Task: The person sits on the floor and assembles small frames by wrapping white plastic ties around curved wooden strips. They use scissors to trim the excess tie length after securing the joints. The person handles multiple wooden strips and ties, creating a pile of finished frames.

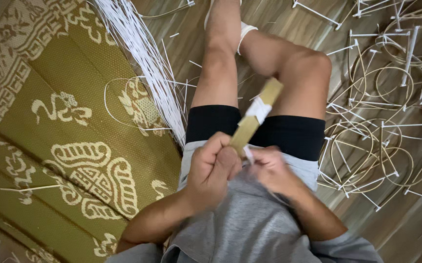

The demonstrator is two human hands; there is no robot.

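Note:
I sit on the floor with my legs stretched out, in black shorts and a grey shirt. My left hand (pixel 214 165) is closed around the near end of a flat bamboo strip (pixel 257 117) that points up and away over my thighs. A white band (pixel 258 110) is wound around the strip's middle. My right hand (pixel 269 168) pinches a thin white strand (pixel 248 154) right beside the strip's near end, touching my left hand.
A long bundle of white strands (pixel 145 63) lies on the floor to my left, by a green and cream patterned mat (pixel 60 146). A pile of bamboo hoop frames bound with white strips (pixel 386 112) covers the wooden floor on my right.

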